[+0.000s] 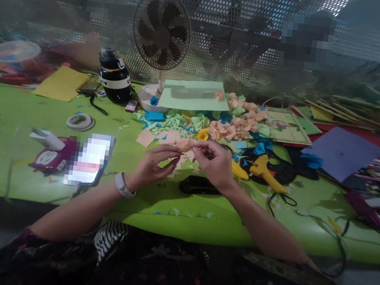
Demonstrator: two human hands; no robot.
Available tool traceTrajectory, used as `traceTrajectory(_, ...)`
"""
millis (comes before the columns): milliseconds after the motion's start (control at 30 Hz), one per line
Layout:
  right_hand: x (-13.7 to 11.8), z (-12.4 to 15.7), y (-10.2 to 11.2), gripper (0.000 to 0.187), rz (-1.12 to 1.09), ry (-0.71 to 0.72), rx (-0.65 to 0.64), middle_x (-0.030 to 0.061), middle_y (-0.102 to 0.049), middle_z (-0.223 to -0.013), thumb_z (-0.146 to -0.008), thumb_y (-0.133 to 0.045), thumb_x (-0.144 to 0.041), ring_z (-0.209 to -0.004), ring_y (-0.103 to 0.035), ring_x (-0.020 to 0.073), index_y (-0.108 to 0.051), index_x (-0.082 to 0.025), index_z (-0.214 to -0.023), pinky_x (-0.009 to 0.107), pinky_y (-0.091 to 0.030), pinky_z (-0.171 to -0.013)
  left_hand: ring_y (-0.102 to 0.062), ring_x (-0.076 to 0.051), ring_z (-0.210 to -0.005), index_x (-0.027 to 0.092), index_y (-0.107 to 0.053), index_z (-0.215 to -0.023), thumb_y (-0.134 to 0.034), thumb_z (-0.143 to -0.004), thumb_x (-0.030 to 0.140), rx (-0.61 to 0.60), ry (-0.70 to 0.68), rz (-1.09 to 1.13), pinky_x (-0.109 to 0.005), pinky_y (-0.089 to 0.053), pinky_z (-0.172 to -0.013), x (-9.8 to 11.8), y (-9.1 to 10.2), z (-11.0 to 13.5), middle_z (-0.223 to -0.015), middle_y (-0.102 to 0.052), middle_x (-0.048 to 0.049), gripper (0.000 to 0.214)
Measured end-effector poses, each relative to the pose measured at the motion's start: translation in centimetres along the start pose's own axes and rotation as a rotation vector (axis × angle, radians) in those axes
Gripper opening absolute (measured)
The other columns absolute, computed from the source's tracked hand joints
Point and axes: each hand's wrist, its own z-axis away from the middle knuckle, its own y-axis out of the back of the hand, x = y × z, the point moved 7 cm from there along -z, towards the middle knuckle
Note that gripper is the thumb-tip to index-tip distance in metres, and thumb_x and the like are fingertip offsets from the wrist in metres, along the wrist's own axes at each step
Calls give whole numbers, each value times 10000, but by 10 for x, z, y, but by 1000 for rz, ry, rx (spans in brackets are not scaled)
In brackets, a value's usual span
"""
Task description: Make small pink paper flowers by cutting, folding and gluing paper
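Both hands meet above the green table (6, 155), pinching a small peach paper piece (185, 144) between them. My left hand (154, 165), with a white wristband, has its fingers closed on the piece's left end. From the right, my right hand (213, 162) grips the same piece with curled fingers. Just behind the hands lies a heap of small folded paper pieces (235, 120) in peach, green and blue. Loose peach squares (146, 137) lie to the left of the heap.
A yellow glue gun (266, 171) and a black case (198, 185) lie by my right hand. A phone (89, 159), a purple gadget (50, 157) and a tape roll (79, 122) sit left. A desk fan (161, 31), a black bottle (113, 76) and paper sheets (341, 150) stand behind.
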Motion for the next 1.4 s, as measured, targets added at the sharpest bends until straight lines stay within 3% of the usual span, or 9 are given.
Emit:
traceTrajectory(633,-1,0,-1,185,29,-3,-24,7,-655,-641,-839,-639,-366,-554,-592,124,-648,-182,-854,253,-449,-524,-732,-165,-929,157,-712,-1012,-642,-849,67,-1,-35,-46,-301,-628,-805,4,0,-1,-1014,-757,-105,199)
traceTrajectory(967,-9,0,4,212,210,47,38,-90,-475,-566,-782,-665,-324,-498,-473,97,-523,-231,-909,253,-385,-533,-736,-166,-911,152,-710,-997,-643,-853,87,-6,-74,-100,-298,-636,-794,4,-3,3,-1002,-757,-110,172)
traceTrajectory(1400,-5,-1,2,235,251,57,20,-81,-495,-591,-782,-650,-302,-510,-479,99,-551,-225,-981,243,-371,-529,-740,-159,-886,161,-702,-1023,-647,-839,64,-24,-120,-110,-277,-630,-779,8,-4,3,-991,-757,-91,215)
